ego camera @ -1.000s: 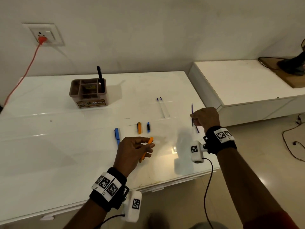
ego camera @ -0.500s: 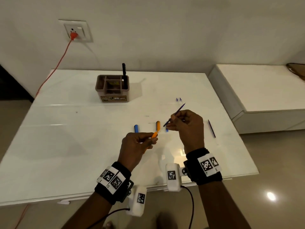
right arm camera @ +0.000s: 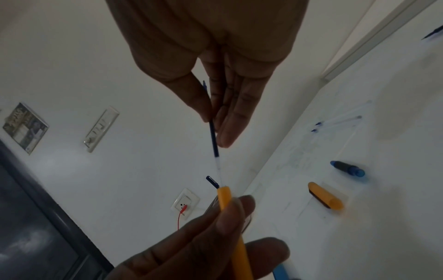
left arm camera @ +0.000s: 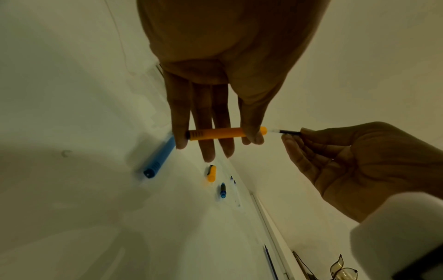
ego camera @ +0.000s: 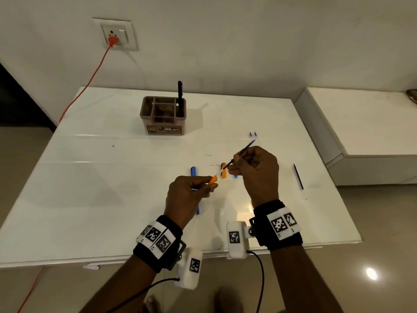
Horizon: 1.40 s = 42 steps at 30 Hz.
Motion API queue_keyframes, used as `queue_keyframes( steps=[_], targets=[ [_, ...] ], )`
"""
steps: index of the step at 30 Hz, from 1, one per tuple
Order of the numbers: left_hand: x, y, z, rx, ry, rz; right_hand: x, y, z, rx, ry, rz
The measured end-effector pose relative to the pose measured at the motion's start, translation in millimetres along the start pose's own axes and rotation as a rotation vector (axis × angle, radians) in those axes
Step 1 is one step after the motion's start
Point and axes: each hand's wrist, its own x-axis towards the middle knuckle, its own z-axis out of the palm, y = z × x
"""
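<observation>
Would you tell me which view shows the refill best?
The right wrist view: the refill runs clear from the right hand into the barrel. The head view shows it small; the left wrist view shows only a short stub.

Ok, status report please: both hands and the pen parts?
Left hand grips orange barrel. Right hand pinches blue refill, clear end at barrel mouth. Nothing between them.

My left hand [left arm camera: 223,62] pinches the orange pen barrel [left arm camera: 220,133] level between thumb and fingertips; my right hand [left arm camera: 359,166] holds a dark refill [left arm camera: 290,132], its clear end at the barrel's end; on the table [left arm camera: 72,208] below lie a blue barrel [left arm camera: 159,157], an orange cap [left arm camera: 211,173] and a blue cap [left arm camera: 223,190]; a second refill [left arm camera: 269,261] lies near the table's edge.
</observation>
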Motion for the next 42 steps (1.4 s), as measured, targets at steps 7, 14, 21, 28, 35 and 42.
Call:
queue_keyframes(
  steps=[7, 14, 21, 28, 35, 42],
  targets=[
    [0.7, 4.1, 1.5, 0.021, -0.011, 0.028, -3.8, 4.8, 2.7, -0.038, -0.067, 0.003],
    [2.3, 4.3, 1.1, -0.004, -0.013, 0.021, -8.0, 8.6, 8.0, -0.145, -0.169, 0.024],
    [3.3, 0.8, -1.0, -0.017, 0.019, -0.001, 20.2, 25.1, -12.2, -0.133, -0.029, 0.203],
    [8.3, 0.4, -2.5, 0.006, 0.052, 0.008, 65.0, 84.0, 3.6, -0.531, -0.041, 0.335],
    [8.4, 1.1, -2.7, -0.011, 0.049, -0.012, 82.9, 91.6, 12.5, -0.679, -0.143, 0.397],
    [1.5, 5.7, 3.9, 0.023, 0.023, -0.046, 27.4, 30.5, -8.6, -0.044, -0.100, 0.294]
  ],
)
